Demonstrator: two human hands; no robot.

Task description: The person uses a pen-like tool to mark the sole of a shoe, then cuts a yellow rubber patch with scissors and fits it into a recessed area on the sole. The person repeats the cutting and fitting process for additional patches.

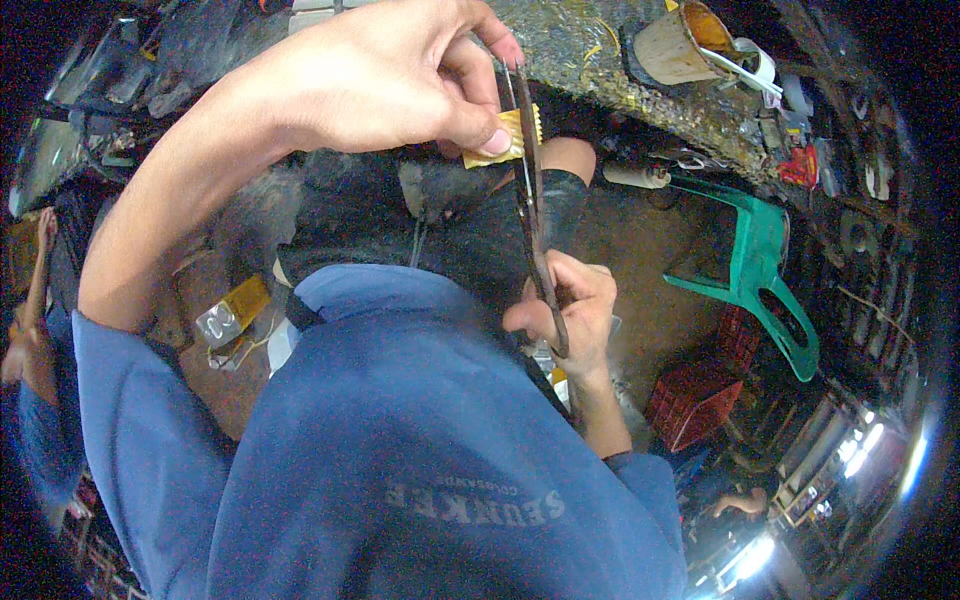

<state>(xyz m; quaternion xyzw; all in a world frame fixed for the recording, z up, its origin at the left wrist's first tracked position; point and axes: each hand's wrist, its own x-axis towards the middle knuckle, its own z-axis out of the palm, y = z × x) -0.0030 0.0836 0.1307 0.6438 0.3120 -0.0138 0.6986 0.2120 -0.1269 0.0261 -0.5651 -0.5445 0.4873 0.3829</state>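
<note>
My left hand (420,95) reaches in from the left at the top, its thumb and fingers closed on a small yellow crimped-edge piece (515,128). A long, dark, narrow metal tool (533,200), apparently scissors, stands lengthwise beside that piece, its upper end near my left index fingertip. The yellow piece lies against the blades; whether it is between them is unclear. Lower down, my right hand (580,310) is closed around the tool's handle end, held over my lap in front of my blue shirt.
A grimy worktop (570,55) carries a stained bucket (660,50). On the right are a green plastic stool (760,250) and red crate (690,400); at lower left-centre, silver-and-yellow objects (230,315). A person's arm (38,300) shows far left, another hand (740,502) lower right.
</note>
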